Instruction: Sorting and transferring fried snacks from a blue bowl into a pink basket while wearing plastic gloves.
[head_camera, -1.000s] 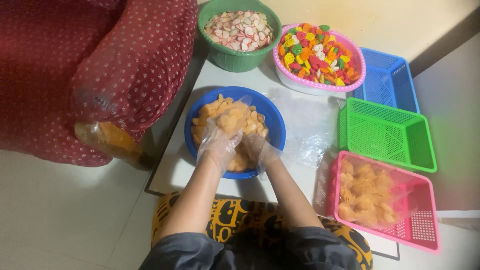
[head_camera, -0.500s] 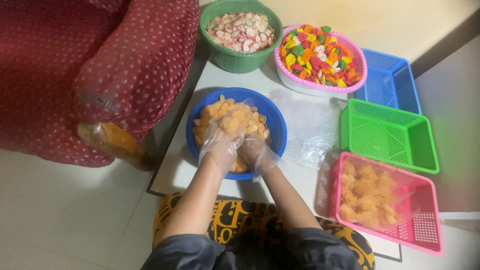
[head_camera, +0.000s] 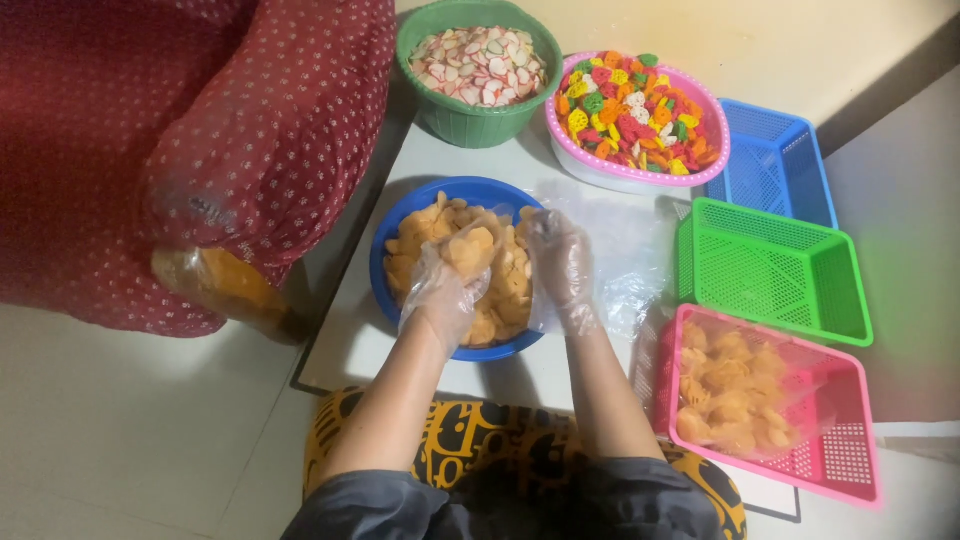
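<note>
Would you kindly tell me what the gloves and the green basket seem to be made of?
The gloves, on the left hand and right hand, look like thin clear plastic film: wrinkled, glossy, see-through. The green basket looks like rigid moulded plastic: uniform bright colour, fine mesh walls, smooth rim.

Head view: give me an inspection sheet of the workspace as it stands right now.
Surface: low white table, bare at its left edge.
Job's things: blue bowl of orange crackers; clear plastic bags lying beside it.
Clutter: green bowl of pale chips; pink bowl of mixed-colour crackers; blue basket and green basket; pink basket holding bagged crackers.
Grips: left hand, gloved, closed on crackers; right hand, gloved, holding a bag's edge.
Cables: nothing seen.
Surroundings: red dotted sofa; pale floor.
</note>
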